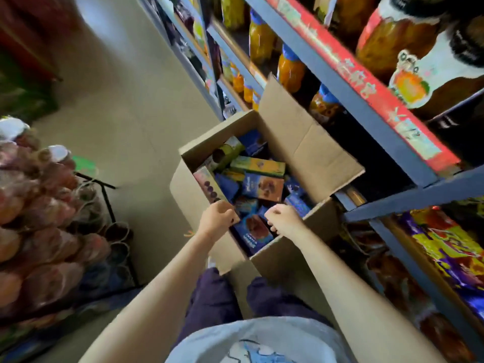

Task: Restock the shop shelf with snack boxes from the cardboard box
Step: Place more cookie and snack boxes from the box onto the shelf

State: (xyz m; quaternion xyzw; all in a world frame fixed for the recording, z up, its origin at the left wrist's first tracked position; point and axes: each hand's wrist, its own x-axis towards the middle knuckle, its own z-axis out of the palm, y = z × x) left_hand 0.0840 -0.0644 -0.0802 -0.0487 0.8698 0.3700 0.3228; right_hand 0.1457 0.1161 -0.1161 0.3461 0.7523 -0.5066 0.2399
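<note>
Bagged goods (39, 218): heaped on a dark wire rack at the far left, well apart from the work.
Floor (123, 100): pale, running up the aisle beyond the carton.
Left hand (217, 218): at the near-left corner of the carton, fingers curled over the rim by a pink box; whether it grips cardboard or that box's end, I cannot tell.
Cardboard box (282, 255): open on the floor at the person's knees, one flap (306, 142) standing up against the shelving.
Snack boxes (262, 186): jumbled inside the carton, mostly blue, a few green and yellow, lying at all angles.
Blue box (255, 231): lies nearest the person, between the two hands.
Right hand (284, 218): over the near edge, fingers loosely curled downward, seemingly holding nothing, just beside the blue box.
Shop shelf (392, 203): blue-grey metal racking on the right, juice bottles (289, 70) on upper tiers.
Step in hand: likely picking a first box.
Advice: steady the carton with the left hand, pinch the blue box by its long sides, lift straight up clear of its neighbours, then swing right past the raised flap.
</note>
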